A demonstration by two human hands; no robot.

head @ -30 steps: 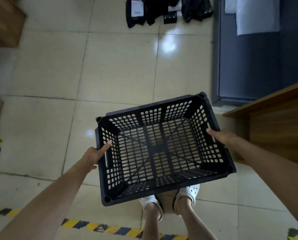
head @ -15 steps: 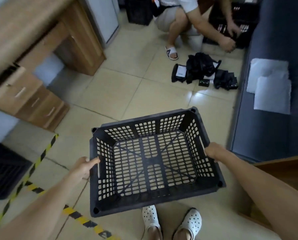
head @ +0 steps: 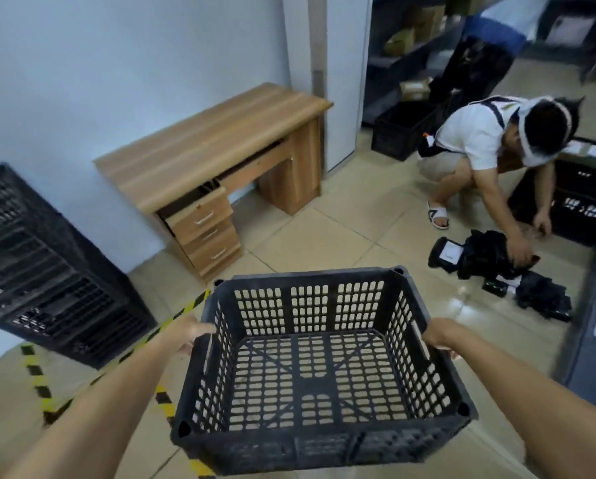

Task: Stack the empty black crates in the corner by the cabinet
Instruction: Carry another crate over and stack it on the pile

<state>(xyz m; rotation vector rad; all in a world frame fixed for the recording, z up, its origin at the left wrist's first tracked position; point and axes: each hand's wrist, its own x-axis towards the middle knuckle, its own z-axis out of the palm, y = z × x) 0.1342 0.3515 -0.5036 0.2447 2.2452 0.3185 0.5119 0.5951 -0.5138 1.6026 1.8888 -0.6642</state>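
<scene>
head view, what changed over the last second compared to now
The view swung up and left: from floor tiles and the person's feet to the wooden desk, the black crate stack by the wall and a crouching person. Unchanged: left hand and right hand still grip the empty black crate by its sides.

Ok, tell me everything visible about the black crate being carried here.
The black crate looks like moulded plastic, with slotted lattice walls and floor, a solid rim and round corner sockets. It is empty, open side up, tilted slightly and held off the tiled floor. The left hand and right hand grip its opposite side walls at the handle slots.
</scene>
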